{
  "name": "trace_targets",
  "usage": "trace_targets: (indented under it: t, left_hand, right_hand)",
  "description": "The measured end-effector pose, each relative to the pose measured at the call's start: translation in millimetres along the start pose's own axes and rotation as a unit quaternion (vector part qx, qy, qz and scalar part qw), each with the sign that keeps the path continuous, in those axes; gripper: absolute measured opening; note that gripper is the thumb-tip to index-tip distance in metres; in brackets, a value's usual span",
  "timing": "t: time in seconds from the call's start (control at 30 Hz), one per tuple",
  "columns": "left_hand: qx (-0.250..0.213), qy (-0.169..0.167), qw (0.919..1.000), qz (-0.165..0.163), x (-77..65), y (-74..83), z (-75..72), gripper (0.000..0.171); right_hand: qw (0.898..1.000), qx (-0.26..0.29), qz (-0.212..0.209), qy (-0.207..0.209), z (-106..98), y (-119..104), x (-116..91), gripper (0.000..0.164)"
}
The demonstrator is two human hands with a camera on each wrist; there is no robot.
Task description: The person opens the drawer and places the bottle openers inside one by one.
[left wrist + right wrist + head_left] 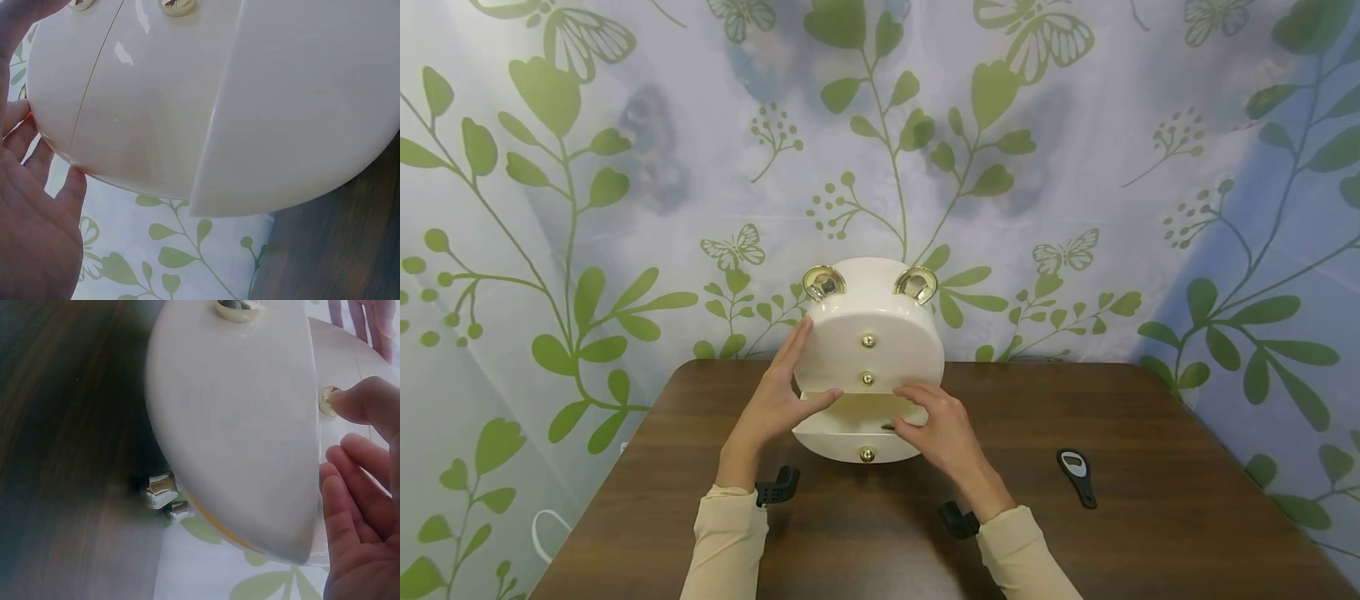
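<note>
A white rounded drawer box (827, 358) with gold ears stands on the table, its bottom drawer (835, 447) pulled out. My left hand (771, 408) touches the box's left side, fingers straight up along the edge and thumb across the front. My right hand (943, 429) is at the drawer's right side, its thumb and fingers apart over the opening. Beside the right thumb tip shows a small dark thing (888, 427), too small to name. In the right wrist view the gold knob (327, 400) of the middle drawer appears behind the thumb.
A black handheld device (1077, 477) with a small display lies to the right on the brown wooden table (1150, 433). Behind the table hangs a leaf-and-butterfly patterned curtain (700, 167). A white loop (546, 529) hangs beyond the left edge.
</note>
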State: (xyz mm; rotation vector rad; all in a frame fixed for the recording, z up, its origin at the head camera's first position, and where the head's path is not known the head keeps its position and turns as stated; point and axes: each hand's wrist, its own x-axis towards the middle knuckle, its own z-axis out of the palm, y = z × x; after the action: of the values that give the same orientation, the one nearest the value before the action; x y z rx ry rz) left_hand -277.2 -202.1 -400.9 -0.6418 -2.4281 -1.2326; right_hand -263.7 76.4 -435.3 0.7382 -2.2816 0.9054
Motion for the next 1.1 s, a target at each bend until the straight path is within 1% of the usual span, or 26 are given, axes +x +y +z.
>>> trace_targets:
  t: [0.27, 0.57, 0.73, 0.97, 1.1]
  left_hand:
    - [-0.001, 0.001, 1.0000, 0.001, 0.1, 0.1, -0.5, 0.112]
    - [0.003, -0.001, 1.0000, 0.000, 0.8, -0.7, 0.0, 0.112]
    - [0.003, -0.001, 1.0000, 0.000, 1.0, -0.7, 0.0, 0.112]
    - [0.005, 0.000, 1.0000, 0.002, 0.4, -1.9, 0.4, 0.112]
    - [0.005, 0.001, 1.0000, 0.003, 0.5, -1.9, 0.4, 0.112]
  right_hand:
    - [1.000, 0.003, 0.010, -0.007, -3.0, -0.9, 1.5, 0.034]
    - [1.000, 0.014, 0.025, 0.013, -10.8, 0.4, 1.5, 0.037]
    - [0.999, 0.006, 0.022, 0.024, -17.2, 2.7, 1.0, 0.037]
    - [0.999, 0.008, 0.039, 0.025, -26.3, 3.8, 0.2, 0.036]
    - [0.999, 0.008, 0.037, 0.027, -29.4, 6.2, 0.2, 0.036]
